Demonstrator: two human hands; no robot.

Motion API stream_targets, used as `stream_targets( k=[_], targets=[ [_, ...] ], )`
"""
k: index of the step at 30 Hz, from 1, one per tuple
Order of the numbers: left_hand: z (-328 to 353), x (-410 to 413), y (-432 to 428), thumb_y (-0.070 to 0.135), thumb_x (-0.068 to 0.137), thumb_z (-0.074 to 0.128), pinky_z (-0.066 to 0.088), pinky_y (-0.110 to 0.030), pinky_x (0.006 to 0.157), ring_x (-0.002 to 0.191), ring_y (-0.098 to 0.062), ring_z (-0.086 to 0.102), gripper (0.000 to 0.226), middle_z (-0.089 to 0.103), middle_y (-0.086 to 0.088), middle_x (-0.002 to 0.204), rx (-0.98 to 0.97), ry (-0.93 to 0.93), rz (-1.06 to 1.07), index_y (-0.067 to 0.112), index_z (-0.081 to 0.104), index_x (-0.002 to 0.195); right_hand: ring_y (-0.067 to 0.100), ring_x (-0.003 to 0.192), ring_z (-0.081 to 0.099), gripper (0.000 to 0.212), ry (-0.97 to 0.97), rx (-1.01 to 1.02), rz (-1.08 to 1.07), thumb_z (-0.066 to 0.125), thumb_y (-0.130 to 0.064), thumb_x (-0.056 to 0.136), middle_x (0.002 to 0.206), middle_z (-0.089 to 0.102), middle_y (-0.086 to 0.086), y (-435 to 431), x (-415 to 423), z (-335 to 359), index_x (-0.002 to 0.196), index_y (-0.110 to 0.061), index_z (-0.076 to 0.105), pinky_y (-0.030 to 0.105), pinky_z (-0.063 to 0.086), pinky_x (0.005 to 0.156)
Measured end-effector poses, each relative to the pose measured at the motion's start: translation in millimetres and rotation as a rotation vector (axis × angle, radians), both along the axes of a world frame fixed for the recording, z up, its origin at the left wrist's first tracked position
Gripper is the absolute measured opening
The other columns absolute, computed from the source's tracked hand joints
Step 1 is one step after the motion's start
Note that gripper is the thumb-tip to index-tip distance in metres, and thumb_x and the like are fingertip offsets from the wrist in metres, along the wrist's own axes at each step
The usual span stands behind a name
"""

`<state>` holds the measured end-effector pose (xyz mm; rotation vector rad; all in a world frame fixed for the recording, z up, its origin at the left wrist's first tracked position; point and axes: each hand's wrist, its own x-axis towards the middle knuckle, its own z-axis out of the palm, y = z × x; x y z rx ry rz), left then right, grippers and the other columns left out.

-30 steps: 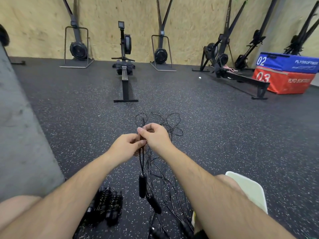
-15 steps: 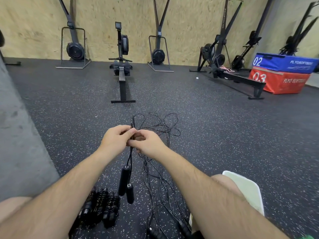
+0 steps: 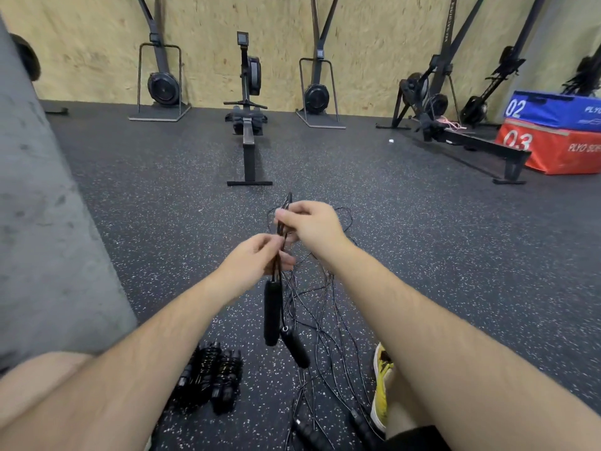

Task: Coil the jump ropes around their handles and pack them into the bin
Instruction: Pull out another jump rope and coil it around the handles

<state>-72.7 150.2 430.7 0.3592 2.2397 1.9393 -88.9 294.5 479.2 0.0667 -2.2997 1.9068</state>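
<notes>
Several coiled jump ropes (image 3: 208,375) lie finished on rubber floor (image 3: 146,206). Current rope: left hand (image 3: 255,263) pinches doubled cord (image 3: 287,200) above hanging handles (image 3: 272,317); right hand (image 3: 312,224) pinches it higher — wrapping not yet begun. Left to do: loose tangle (image 3: 320,307); bin unseen.

You have two hands, left hand (image 3: 253,260) and right hand (image 3: 313,222), on one jump rope (image 3: 287,201) with two hanging handles (image 3: 272,315). Count roughly three coiled bundles (image 3: 208,377), two loose handles (image 3: 313,435), one yellow shoe (image 3: 382,385) and two plyo boxes (image 3: 553,109).
</notes>
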Motion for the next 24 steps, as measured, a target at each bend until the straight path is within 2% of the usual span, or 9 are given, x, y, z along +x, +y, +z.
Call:
stream_targets(
  k=[2, 5, 8, 11, 14, 17, 19, 22, 24],
  targets=[
    [-1, 1, 3, 0.012, 0.105, 0.049, 0.061, -0.035, 0.084, 0.087, -0.027, 0.076, 0.019, 0.076, -0.015, 0.091, -0.023, 0.037, 0.026, 0.002, 0.065, 0.104, 0.015, 0.067, 0.062, 0.020, 0.003, -0.025, -0.004, 0.069, -0.016, 0.093, 0.090, 0.075, 0.008, 5, -9, 1, 0.102, 0.001, 0.069, 0.029, 0.057, 0.064],
    [6, -7, 3, 0.013, 0.101, 0.057, 0.060, -0.028, 0.068, 0.078, -0.021, 0.075, 0.017, 0.076, -0.010, 0.085, -0.051, 0.148, 0.151, 0.004, 0.071, 0.096, 0.018, 0.080, 0.067, 0.019, -0.078, 0.027, 0.081, 0.061, -0.019, 0.097, 0.096, 0.073, 0.004, 13, -7, -12, 0.113, -0.008, 0.066, 0.040, 0.060, 0.080],
    [13, -19, 2, 0.018, 0.097, 0.064, 0.057, -0.033, 0.066, 0.072, -0.022, 0.065, 0.018, 0.072, -0.007, 0.080, -0.029, 0.177, 0.204, 0.015, 0.076, 0.084, 0.010, 0.073, 0.066, 0.017, -0.230, 0.275, 0.259, 0.062, -0.012, 0.093, 0.094, 0.071, 0.004, 14, 9, -32, 0.109, -0.009, 0.066, 0.023, 0.057, 0.066],
    [11, -27, 1, 0.025, 0.094, 0.068, 0.053, -0.037, 0.074, 0.070, -0.017, 0.059, 0.016, 0.072, -0.005, 0.079, -0.074, 0.182, 0.216, 0.022, 0.078, 0.083, 0.015, 0.070, 0.067, 0.005, -0.181, 0.351, 0.270, 0.070, -0.019, 0.091, 0.089, 0.073, 0.007, 10, 11, -44, 0.090, -0.016, 0.067, 0.033, 0.060, 0.072],
    [8, -28, -2, 0.033, 0.093, 0.068, 0.055, -0.044, 0.082, 0.072, -0.016, 0.060, 0.013, 0.074, 0.001, 0.083, -0.063, 0.163, 0.173, 0.027, 0.080, 0.090, 0.011, 0.063, 0.067, 0.012, -0.161, 0.328, 0.255, 0.069, -0.018, 0.093, 0.078, 0.070, 0.004, 10, 9, -43, 0.082, -0.013, 0.065, 0.027, 0.057, 0.065],
    [6, -27, -5, 0.035, 0.092, 0.070, 0.055, -0.048, 0.088, 0.082, -0.020, 0.067, 0.014, 0.077, -0.001, 0.090, -0.076, 0.149, 0.176, 0.026, 0.080, 0.095, 0.002, 0.052, 0.065, 0.014, -0.084, 0.285, 0.150, 0.066, -0.016, 0.095, 0.073, 0.069, 0.003, 11, 11, -36, 0.085, -0.006, 0.065, 0.021, 0.054, 0.054],
    [2, -25, -6, 0.026, 0.096, 0.068, 0.055, -0.043, 0.084, 0.089, -0.021, 0.072, 0.013, 0.078, -0.004, 0.093, -0.088, 0.139, 0.181, 0.022, 0.079, 0.096, 0.005, 0.053, 0.065, 0.016, -0.017, 0.172, 0.062, 0.067, -0.016, 0.095, 0.072, 0.069, 0.006, 11, 8, -30, 0.087, -0.001, 0.066, 0.022, 0.052, 0.051],
    [-4, -16, -4, 0.021, 0.100, 0.062, 0.052, -0.027, 0.071, 0.091, -0.020, 0.073, 0.016, 0.078, -0.006, 0.099, -0.085, 0.081, 0.126, 0.017, 0.077, 0.102, 0.017, 0.060, 0.066, 0.015, -0.004, -0.014, 0.029, 0.067, -0.011, 0.094, 0.066, 0.066, 0.007, 10, 1, -24, 0.080, -0.005, 0.064, 0.031, 0.059, 0.058],
    [-7, -9, -1, 0.018, 0.102, 0.058, 0.052, -0.022, 0.070, 0.092, -0.018, 0.074, 0.019, 0.078, -0.005, 0.099, -0.063, 0.054, 0.086, 0.013, 0.076, 0.105, 0.018, 0.059, 0.065, 0.015, -0.018, -0.053, 0.018, 0.067, -0.010, 0.094, 0.065, 0.063, 0.008, 9, -1, -23, 0.081, -0.003, 0.065, 0.029, 0.059, 0.057]
  ],
)
